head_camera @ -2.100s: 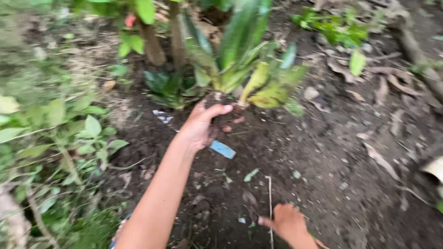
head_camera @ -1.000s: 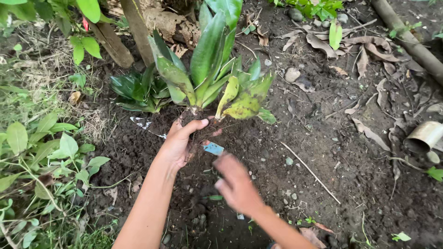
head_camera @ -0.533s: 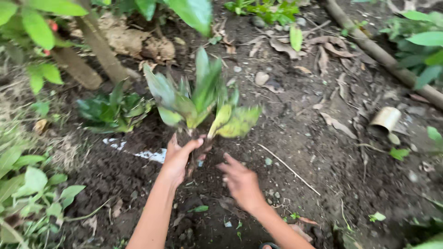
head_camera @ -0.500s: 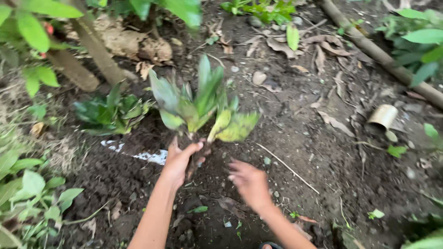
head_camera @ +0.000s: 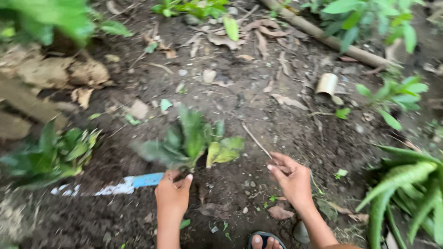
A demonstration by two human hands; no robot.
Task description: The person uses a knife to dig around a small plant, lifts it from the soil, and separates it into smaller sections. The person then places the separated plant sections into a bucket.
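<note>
A small plant (head_camera: 191, 143) with broad green leaves and one yellowing leaf stands on dark soil at centre. My left hand (head_camera: 173, 196) grips its base, fingers closed around the stem just above the ground. My right hand (head_camera: 291, 177) hovers to the right of the plant, fingers spread, holding nothing, a little above the soil (head_camera: 258, 115). A blue and white strip (head_camera: 120, 185) lies flat on the ground left of my left hand.
Another low green plant (head_camera: 50, 154) grows at the left. A spiky green plant (head_camera: 406, 184) fills the lower right. A short tan tube (head_camera: 326, 84), a long branch (head_camera: 332, 41), dry leaves and stones lie farther off. A sandalled toe (head_camera: 265, 241) shows at the bottom.
The view has tilted and swung right, so the plant sits lower in frame. My left hand stays on the plant's base. My right hand has moved right, away from the plant, and spread open.
</note>
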